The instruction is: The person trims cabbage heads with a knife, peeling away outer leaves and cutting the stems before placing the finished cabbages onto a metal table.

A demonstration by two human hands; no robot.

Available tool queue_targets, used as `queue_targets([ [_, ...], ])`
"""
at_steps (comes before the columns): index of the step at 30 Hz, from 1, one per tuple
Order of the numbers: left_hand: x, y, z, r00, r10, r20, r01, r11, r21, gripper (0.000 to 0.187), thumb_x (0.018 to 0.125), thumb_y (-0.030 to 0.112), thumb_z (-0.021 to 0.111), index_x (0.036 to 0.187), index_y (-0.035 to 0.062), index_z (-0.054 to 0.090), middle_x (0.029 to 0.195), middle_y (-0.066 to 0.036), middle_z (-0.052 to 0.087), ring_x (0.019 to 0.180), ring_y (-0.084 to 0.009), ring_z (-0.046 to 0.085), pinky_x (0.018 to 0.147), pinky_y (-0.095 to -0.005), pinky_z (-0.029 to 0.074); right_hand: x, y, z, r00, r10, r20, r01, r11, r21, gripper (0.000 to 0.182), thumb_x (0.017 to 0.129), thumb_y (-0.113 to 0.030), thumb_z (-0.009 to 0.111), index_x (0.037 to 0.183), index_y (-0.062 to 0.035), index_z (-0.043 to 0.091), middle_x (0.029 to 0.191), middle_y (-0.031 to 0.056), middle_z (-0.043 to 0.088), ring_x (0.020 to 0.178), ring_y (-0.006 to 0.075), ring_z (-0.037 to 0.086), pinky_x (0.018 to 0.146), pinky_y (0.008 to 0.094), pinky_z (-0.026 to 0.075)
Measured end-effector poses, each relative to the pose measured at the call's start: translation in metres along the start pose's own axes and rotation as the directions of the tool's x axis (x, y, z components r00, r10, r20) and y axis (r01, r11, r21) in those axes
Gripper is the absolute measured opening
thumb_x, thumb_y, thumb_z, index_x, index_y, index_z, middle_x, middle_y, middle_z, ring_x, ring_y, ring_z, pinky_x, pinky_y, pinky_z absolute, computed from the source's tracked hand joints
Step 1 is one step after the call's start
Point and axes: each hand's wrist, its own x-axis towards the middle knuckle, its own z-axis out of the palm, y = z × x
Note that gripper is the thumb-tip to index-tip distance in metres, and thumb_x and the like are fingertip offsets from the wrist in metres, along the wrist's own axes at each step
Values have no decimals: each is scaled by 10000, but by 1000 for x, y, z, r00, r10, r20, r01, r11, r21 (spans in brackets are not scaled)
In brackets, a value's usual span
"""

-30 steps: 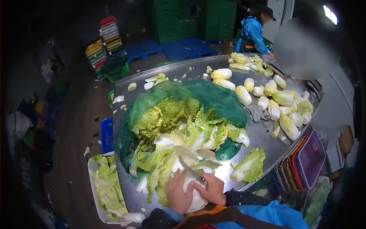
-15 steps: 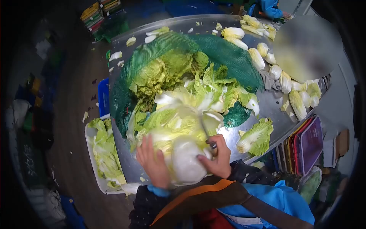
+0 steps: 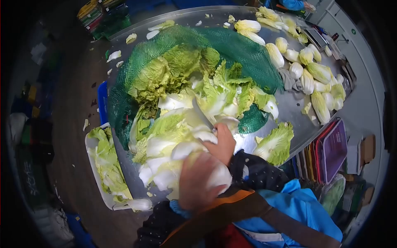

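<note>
Head view only. Left hand (image 3: 200,182) lies spread over the white base of a napa cabbage (image 3: 173,144) at the near edge of the steel worktop (image 3: 289,111), pressing it down w/ fingers curled round. Right hand (image 3: 223,142) is clenched on a knife (image 3: 202,115), blade up over the leaves. Cabbage looks heavy, wet, prob. slippery; outer leaves floppy & tear-prone, so best grip is the firm stem end. Green net bag (image 3: 231,49) behind.

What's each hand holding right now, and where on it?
Right hand grips a knife by its handle, blade up. Left hand clasps the cabbage at its white base end.
</note>
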Motion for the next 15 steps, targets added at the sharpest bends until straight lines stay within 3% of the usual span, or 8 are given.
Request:
queue_targets([
  [2, 5, -12, 17, 991, -85, 106, 79, 995, 59, 356, 773, 258, 649, 1101, 124, 611, 1128, -109, 575, 1102, -331, 507, 973, -559, 284, 17, -1, 10, 998, 34, 51, -33, 999, -26, 478, 637, -210, 723, 1036, -82, 493, 966, 138, 546, 856, 350, 549, 690, 413, 460],
  [4, 17, -17, 10, 990, -113, 84, 103, 988, 115, 323, 772, 249, 653, 1071, 129, 629, 1110, -97, 591, 1065, -317, 530, 965, -552, 294, 28, -2, 7, 999, 26, 34, -25, 999, -41, 427, 669, -256, 721, 996, -71, 517, 919, 136, 572, 797, 320, 576, 667, 388, 470],
  [6, 25, -20, 2, 987, -150, 56, 139, 978, 157, 289, 771, 239, 657, 1040, 133, 646, 1092, -85, 606, 1028, -304, 554, 958, -545, 305, 34, -8, -17, 996, 77, 40, -83, 979, 188, 382, 700, -301, 727, 920, -49, 543, 808, 155, 584, 732, 334, 590, 652, 380, 474],
  [7, 28, -27, -2, 970, -242, 1, 241, 968, 72, 275, 769, 220, 664, 1026, 123, 654, 1069, -88, 620, 1016, -291, 563, 949, -503, 335, 30, -18, -34, 999, 26, -36, -16, 965, 261, 333, 709, -284, 738, 866, -50, 561, 680, 124, 573, 635, 270, 583, 623, 337, 470],
  [8, 30, -33, -5, 940, -338, -47, 337, 941, -20, 261, 766, 202, 672, 1011, 113, 661, 1045, -92, 634, 1004, -278, 572, 940, -462, 366, 19, -20, -46, 996, 81, 39, -90, 909, 406, 340, 708, -217, 747, 926, -44, 551, 752, 78, 563, 707, 188, 560, 666, 287, 455],
  [9, 32, -39, -6, 930, -355, -93, 343, 932, -121, 247, 766, 171, 680, 998, 87, 666, 1033, -116, 641, 964, -271, 599, 878, -352, 434, 7, -26, -48, 1000, 16, 10, -19, 865, 501, 351, 705, -169, 747, 953, -41, 534, 810, 60, 547, 757, 160, 539, 699, 274, 444],
  [11, 35, -43, -4, 914, -387, -123, 367, 917, -153, 241, 768, 161, 678, 994, 78, 667, 1024, -122, 643, 949, -267, 609, 842, -328, 453, -6, -30, -42, 998, -45, -37, 59, 804, 592, 371, 701, -122, 746, 980, -37, 517, 867, 42, 531, 808, 132, 519, 732, 262, 432],
  [15, 31, -40, -7, 881, -428, -201, 410, 903, -123, 237, 765, 144, 681, 980, 45, 666, 995, -138, 651, 908, -251, 633, 797, -308, 478, -28, -8, -21, 972, 7, 237, -184, 651, 737, 468, 676, -61, 746, 1055, -35, 472, 985, 44, 481, 914, 120, 471, 803, 244, 411],
])
